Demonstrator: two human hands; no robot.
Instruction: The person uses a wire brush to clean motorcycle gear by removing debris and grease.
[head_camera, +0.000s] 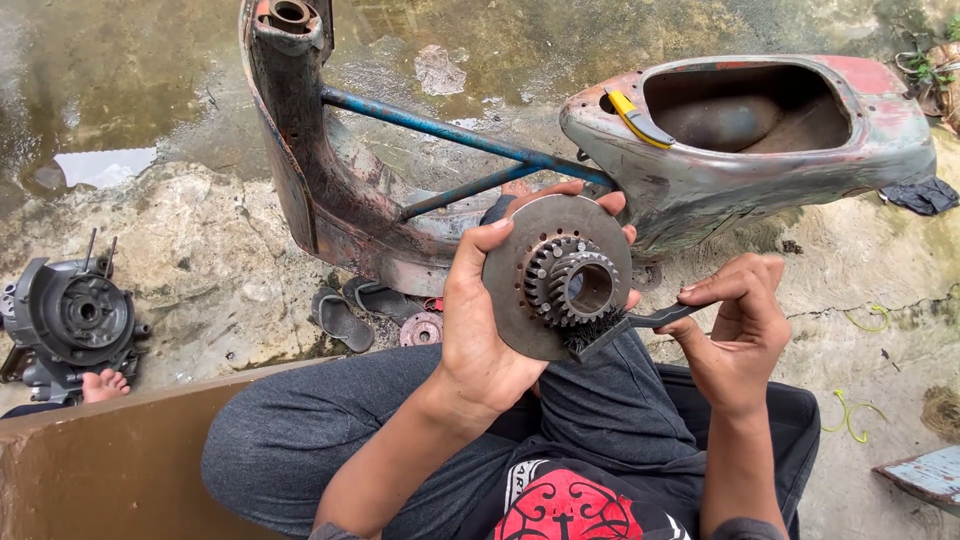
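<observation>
From the head camera, the top of the frame is filled by a stripped, rusty scooter frame (700, 140) lying on wet, muddy ground (200, 250), with 2 blue bars (450, 130) crossing its open middle and a yellow strap (635, 118) hanging over the rim of its hollow seat tub at upper right. At the left edge sits a dark engine block (65, 320), and a bare foot (103, 385) pokes out just below it, beside a brown board (120, 460) that fills the lower left corner. A pair of grey sandals (355, 308) and a small rusty round part (422, 329) lie on the ground under the frame, just left of the person's hands. A dark rag (925, 195) lies at the right edge and a pale blue plank (925, 475) at lower right. The person sits with knees in grey trousers (300, 440) spread wide. In the centre of the frame the left hand (480, 320) holds a round metal disc with a gear hub (558, 275) upright, its face turned to the camera; thumb pressed on the disc's left rim, fingertips curling over the top and right edges from behind, wrist bent back. The right hand (735, 340), centre right, pinches the handle of a small wire brush (615, 328) between thumb and bent fingers; the bristles touch the disc's lower right face, just below the gear teeth.
</observation>
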